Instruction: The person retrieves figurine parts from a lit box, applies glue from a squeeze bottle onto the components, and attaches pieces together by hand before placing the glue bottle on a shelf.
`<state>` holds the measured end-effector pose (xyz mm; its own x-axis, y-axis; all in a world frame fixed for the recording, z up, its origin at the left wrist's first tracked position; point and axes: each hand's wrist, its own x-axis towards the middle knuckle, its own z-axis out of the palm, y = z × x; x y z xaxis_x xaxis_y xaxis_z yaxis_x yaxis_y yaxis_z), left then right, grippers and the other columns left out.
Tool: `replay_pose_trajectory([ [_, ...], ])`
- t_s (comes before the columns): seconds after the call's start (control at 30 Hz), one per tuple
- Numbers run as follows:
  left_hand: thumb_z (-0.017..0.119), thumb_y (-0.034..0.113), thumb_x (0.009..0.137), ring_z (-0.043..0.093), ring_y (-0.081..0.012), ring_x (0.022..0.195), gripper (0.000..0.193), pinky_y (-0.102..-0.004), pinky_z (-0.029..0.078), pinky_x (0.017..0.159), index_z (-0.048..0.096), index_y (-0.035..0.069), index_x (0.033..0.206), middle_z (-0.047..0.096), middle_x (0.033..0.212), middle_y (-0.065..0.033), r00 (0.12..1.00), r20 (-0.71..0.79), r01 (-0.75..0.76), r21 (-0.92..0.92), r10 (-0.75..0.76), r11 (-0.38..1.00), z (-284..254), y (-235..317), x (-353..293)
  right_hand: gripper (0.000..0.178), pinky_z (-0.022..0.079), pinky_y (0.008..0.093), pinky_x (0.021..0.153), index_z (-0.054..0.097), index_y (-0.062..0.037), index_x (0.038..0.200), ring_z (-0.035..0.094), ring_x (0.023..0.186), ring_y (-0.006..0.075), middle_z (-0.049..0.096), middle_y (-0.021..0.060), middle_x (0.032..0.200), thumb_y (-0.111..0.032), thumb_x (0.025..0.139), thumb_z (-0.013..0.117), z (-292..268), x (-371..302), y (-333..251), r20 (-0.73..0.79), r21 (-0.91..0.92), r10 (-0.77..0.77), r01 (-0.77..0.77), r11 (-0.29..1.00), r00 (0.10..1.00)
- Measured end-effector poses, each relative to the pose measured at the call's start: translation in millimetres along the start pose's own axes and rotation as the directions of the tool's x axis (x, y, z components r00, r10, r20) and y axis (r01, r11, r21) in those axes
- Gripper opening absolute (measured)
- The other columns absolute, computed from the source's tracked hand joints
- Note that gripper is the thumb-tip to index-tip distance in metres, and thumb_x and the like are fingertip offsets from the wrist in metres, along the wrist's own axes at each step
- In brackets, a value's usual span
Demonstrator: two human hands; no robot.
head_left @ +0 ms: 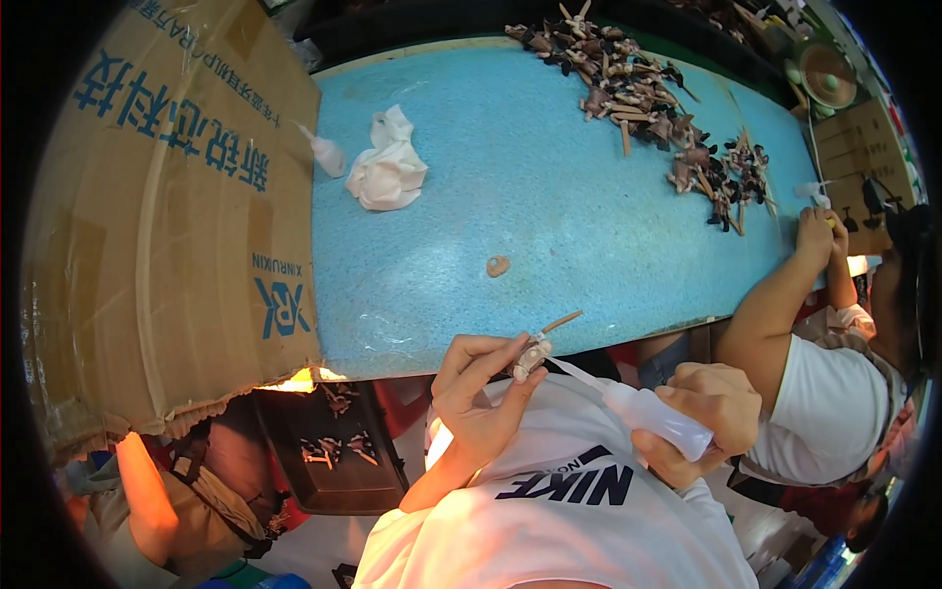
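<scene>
A small beige and whitish figurine part is pinched between the thumb and fingers of my left hand, just past the table's near edge. A thin wooden stick juts up and to the right from it. My right hand is wrapped around a translucent squeeze bottle, which lies tilted. Its long white nozzle points left, with the tip at or very near the figurine part; whether they touch I cannot tell.
A large cardboard box stands along the left of the blue table. Crumpled tissue and another squeeze bottle lie beside it. A small beige piece sits mid-table. Brown figurines are heaped far right. Near right, a co-worker's hands work.
</scene>
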<state>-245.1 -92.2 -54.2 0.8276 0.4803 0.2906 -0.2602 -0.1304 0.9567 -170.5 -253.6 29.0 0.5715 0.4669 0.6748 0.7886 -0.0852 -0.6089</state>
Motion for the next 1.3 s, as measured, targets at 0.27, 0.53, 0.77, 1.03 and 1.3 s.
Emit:
replay_pose_trajectory([
  [0.27, 0.069, -0.007, 0.065, 0.055, -0.0154, 0.078, 0.034, -0.0244, 0.046, 0.068, 0.062, -0.003, 0.098, 0.056, 0.087, -0.0097, 1.0, 0.003, -0.011, 0.001, 0.011, 1.0, -1, 0, 1, 0.032, 0.033, 0.0239, 0.033, 0.053, 0.0052, 0.07, 0.042, 0.033, 0.0145, 0.046, 0.0057, 0.045, -0.018, 0.06, 0.072, 2, 1, 2, 0.01, -0.025, -0.046, 0.047, 0.999, 0.999],
  [0.53, 0.069, -0.007, 0.066, 0.056, -0.0157, 0.077, 0.033, -0.025, 0.048, 0.068, 0.062, -0.003, 0.098, 0.055, 0.087, -0.0099, 1.0, 0.01, -0.007, -0.009, 0.007, 1.0, -1, -4, -1, 0.028, 0.03, 0.0225, 0.032, 0.057, 0.0034, 0.07, 0.043, 0.033, 0.0154, 0.047, 0.0068, 0.045, -0.009, 0.052, 0.074, 0, 2, 2, -0.005, 0.011, -0.034, 0.034, 0.999, 0.999],
  [0.77, 0.07, -0.005, 0.067, 0.056, -0.0163, 0.076, 0.032, -0.0256, 0.048, 0.067, 0.062, -0.004, 0.098, 0.055, 0.087, -0.0102, 1.0, 0.007, -0.015, -0.011, 0.015, 1.0, -1, -3, -2, 0.028, 0.031, 0.0225, 0.033, 0.056, 0.0025, 0.071, 0.043, 0.034, 0.0156, 0.049, 0.0069, 0.047, -0.009, 0.053, 0.074, -1, 1, 1, -0.004, 0.039, 0.012, -0.012, 0.999, 1.0],
  [1.03, 0.071, -0.005, 0.065, 0.055, -0.0154, 0.076, 0.032, -0.0242, 0.045, 0.066, 0.063, -0.003, 0.096, 0.056, 0.086, -0.0097, 1.0, -0.006, 0.005, -0.021, -0.006, 1.0, 0, -2, -2, 0.028, 0.03, 0.0228, 0.033, 0.056, 0.0026, 0.072, 0.043, 0.034, 0.015, 0.05, 0.0067, 0.048, -0.008, 0.052, 0.075, -3, -3, 1, 0.008, -0.011, 0.009, -0.008, 1.0, 1.0],
  [1.3, 0.072, -0.005, 0.063, 0.056, -0.0146, 0.074, 0.035, -0.0217, 0.047, 0.062, 0.064, -0.002, 0.096, 0.059, 0.085, -0.0106, 0.999, -0.026, -0.04, -0.023, 0.039, 0.999, 0, -4, -2, 0.03, 0.03, 0.0234, 0.032, 0.057, 0.0049, 0.072, 0.041, 0.032, 0.0154, 0.046, 0.0062, 0.045, -0.007, 0.052, 0.074, -1, -8, 4, -0.062, 0.067, 0.004, 0.0, 0.998, 0.998],
])
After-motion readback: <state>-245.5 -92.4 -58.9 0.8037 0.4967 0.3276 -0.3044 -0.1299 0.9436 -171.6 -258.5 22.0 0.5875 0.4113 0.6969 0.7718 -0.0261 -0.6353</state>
